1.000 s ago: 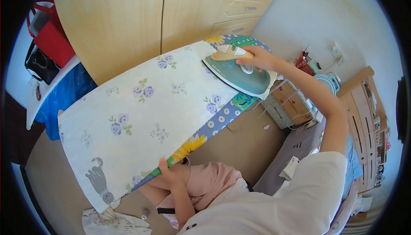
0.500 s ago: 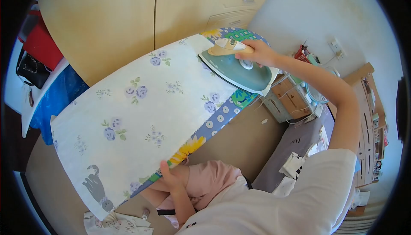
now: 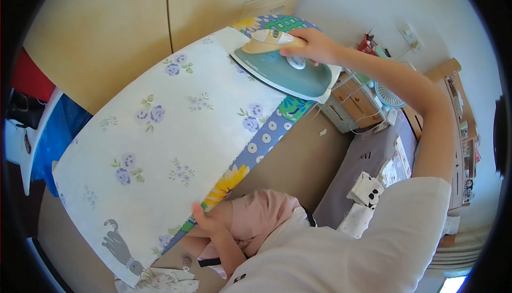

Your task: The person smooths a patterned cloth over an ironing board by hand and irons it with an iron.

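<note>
A green and white clothes iron [image 3: 288,71] rests flat on the far end of a white cloth [image 3: 165,122] printed with purple flowers and a grey cat. My right hand [image 3: 314,47] is closed around the iron's cream handle. The cloth lies spread over an ironing board [image 3: 266,141] with a blue cover of sunflowers and dots, which shows along the near side and the far tip. At the near edge, my left hand [image 3: 213,226] has its thumb on top of the cloth and its fingers partly hidden at the rim.
Pale wardrobe doors [image 3: 112,42] stand behind the board. To the right are a wooden drawer unit [image 3: 360,101], a small fan [image 3: 389,94] and a grey-covered surface [image 3: 368,154] with folded cloths. White fabric [image 3: 160,281] lies on the floor. A blue plastic sheet [image 3: 56,138] hangs at left.
My view has shifted, so the board and iron appear farther left and the far end higher. The iron's place on the cloth and both hands' grips look unchanged.
</note>
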`<state>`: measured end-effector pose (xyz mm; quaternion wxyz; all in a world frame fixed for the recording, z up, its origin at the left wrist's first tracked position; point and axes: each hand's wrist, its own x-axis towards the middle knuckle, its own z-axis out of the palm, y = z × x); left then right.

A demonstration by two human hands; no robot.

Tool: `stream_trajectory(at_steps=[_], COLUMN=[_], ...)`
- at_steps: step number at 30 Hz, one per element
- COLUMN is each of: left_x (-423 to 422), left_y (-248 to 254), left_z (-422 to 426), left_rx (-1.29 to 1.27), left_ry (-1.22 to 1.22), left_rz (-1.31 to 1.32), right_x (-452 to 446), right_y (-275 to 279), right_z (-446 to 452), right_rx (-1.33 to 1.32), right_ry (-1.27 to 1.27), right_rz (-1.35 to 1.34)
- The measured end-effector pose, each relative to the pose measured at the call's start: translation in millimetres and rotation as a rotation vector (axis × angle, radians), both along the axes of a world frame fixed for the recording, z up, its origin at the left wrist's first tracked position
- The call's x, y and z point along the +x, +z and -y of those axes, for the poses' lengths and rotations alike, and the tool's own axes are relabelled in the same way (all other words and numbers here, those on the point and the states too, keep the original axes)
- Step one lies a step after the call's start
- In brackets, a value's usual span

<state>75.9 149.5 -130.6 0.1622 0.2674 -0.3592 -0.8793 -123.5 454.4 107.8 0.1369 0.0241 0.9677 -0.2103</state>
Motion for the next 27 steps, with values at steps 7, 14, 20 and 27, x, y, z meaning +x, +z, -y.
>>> stream_trajectory(at_steps=[7,14,20,27], left_x=[-0.6,0.6,1.8,1.2], left_y=[9.2,4.7,-5.2,6.4], left_z=[-4.6,-0.5,-2.2,-1.1], left_rx=[0.006,-0.078,-0.059,-0.113], left_ry=[-0.018,-0.106,-0.133,-0.189], left_rz=[0.053,-0.033,-0.026,-0.017], right_x=[3.7,4.1,4.1,1.7], right_y=[3.4,-4.7,3.2,-8.9], right_z=[3.3,0.4,0.9,-8.7], right_rx=[-0.034,-0.079,-0.116,0.019], right_ry=[-0.017,-0.017,-0.05,0.186], right_rz=[0.016,-0.068,0.008,-0.123])
